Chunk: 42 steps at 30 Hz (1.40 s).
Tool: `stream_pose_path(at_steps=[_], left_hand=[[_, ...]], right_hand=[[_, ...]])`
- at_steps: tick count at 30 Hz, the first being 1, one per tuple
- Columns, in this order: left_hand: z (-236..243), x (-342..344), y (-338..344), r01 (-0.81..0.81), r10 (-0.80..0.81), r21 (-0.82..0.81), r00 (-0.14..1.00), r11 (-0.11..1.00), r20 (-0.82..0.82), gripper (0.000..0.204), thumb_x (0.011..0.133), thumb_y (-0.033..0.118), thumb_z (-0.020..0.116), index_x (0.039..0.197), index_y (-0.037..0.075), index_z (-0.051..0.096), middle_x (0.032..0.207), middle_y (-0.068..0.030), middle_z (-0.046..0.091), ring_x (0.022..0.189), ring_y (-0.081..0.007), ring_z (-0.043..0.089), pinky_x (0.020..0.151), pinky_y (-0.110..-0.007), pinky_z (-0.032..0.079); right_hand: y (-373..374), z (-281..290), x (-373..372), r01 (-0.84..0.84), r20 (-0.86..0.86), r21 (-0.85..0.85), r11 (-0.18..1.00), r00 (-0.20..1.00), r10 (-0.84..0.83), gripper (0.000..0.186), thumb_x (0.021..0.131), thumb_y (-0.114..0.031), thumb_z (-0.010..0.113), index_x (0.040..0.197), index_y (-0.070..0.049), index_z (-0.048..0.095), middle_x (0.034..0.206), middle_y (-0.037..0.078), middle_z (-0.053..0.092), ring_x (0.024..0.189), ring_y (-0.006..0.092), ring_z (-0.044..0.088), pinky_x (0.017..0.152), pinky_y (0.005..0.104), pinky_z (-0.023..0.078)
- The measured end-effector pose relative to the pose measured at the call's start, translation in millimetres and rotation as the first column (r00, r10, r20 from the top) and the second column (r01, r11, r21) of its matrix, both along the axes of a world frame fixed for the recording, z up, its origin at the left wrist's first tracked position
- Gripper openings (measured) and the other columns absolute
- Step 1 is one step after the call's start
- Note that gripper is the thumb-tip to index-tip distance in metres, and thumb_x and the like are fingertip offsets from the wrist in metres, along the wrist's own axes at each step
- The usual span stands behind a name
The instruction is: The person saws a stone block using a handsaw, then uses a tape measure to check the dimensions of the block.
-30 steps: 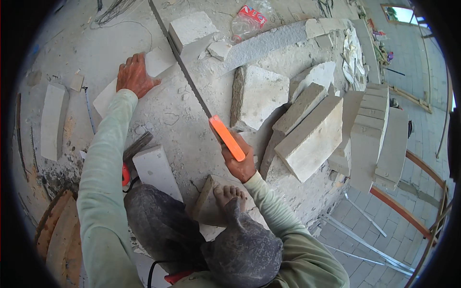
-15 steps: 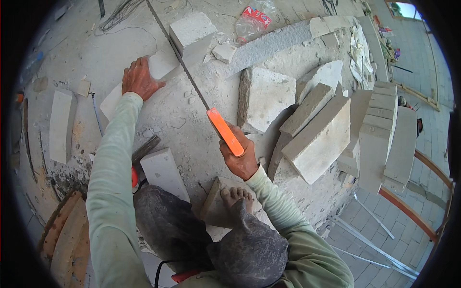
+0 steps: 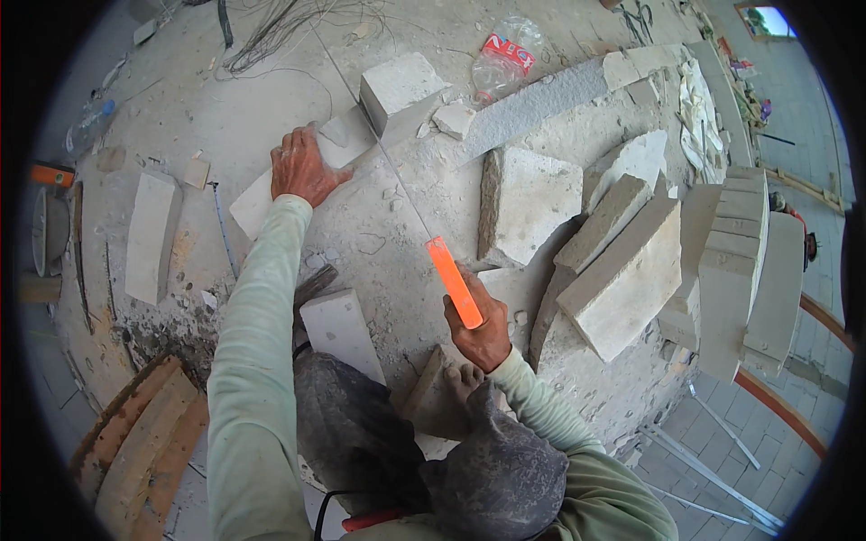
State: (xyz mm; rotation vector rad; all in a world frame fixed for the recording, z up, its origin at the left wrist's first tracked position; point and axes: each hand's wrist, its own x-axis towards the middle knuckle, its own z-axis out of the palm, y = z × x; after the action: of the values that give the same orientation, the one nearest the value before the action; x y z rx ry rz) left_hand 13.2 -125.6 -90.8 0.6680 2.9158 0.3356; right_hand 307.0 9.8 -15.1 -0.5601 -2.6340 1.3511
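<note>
My right hand (image 3: 478, 329) is wrapped round the orange handle of a hand saw (image 3: 454, 281). The long thin blade slants away up and to the left, seen almost edge-on. It crosses the right end of a pale block (image 3: 252, 209), beside a thicker whitish block (image 3: 399, 86). Over that pale block lies my left hand (image 3: 307, 167), its fingers bent across the top and the thumb stretched to the right. A small flat chip (image 3: 332, 132) rests on the block beside those fingers. How deep the blade sits in the block I cannot tell.
Several cut blocks (image 3: 622, 279) lean together at the right. A clear plastic bottle (image 3: 507, 59) lies at the far side, near tangled wire (image 3: 271, 41). A curved block (image 3: 153, 236) and wooden pieces (image 3: 135, 442) are at the left. My bare foot (image 3: 465, 380) is on a block.
The whole view has shifted, so things sit further right and lower. Against the blocks, the saw handle has come slightly toward me. My left hand stays on the pale block.
</note>
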Motion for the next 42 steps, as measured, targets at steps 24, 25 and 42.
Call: stream_pose_path(at_steps=[24, 25, 42], left_hand=[[-21, -20, -13, -0.166, 0.217, 0.597, 0.976, 0.785, -0.014, 0.054, 0.086, 0.033, 0.067, 0.123, -0.002, 0.050, 0.117, -0.0234, 0.057, 0.108, -0.0363, 0.055, 0.096, -0.042, 0.043], [-17, -19, -12, -0.180, 0.196, 0.588, 0.980, 0.789, 0.037, 0.064, 0.083, 0.040, 0.071, 0.125, -0.001, 0.049, 0.120, -0.0246, 0.056, 0.113, -0.0392, 0.053, 0.097, -0.045, 0.042], [71, -25, 88, 0.020, -0.082, 0.419, 0.988, 0.908, 0.132, 0.112, 0.057, 0.026, 0.088, 0.145, -0.001, 0.023, 0.123, -0.0225, 0.058, 0.112, -0.0321, 0.058, 0.099, -0.034, 0.044]], right_hand=[[33, 47, 133, -0.069, -0.098, -0.011, 0.998, 0.993, 0.068, 0.061, 0.075, -0.004, 0.069, 0.132, 0.001, 0.050, 0.100, 0.016, 0.067, 0.076, 0.0284, 0.070, 0.061, 0.0359, 0.055], [37, 57, 139, -0.060, -0.145, 0.146, 0.988, 0.986, 0.081, 0.056, 0.075, -0.004, 0.069, 0.129, 0.002, 0.053, 0.106, 0.017, 0.066, 0.077, 0.0274, 0.070, 0.062, 0.0348, 0.055], [71, 24, 125, 0.083, 0.050, 0.565, 0.821, 0.990, -0.134, 0.070, 0.073, -0.007, 0.067, 0.139, -0.002, 0.043, 0.077, 0.009, 0.055, 0.063, 0.0280, 0.060, 0.057, 0.0391, 0.051]])
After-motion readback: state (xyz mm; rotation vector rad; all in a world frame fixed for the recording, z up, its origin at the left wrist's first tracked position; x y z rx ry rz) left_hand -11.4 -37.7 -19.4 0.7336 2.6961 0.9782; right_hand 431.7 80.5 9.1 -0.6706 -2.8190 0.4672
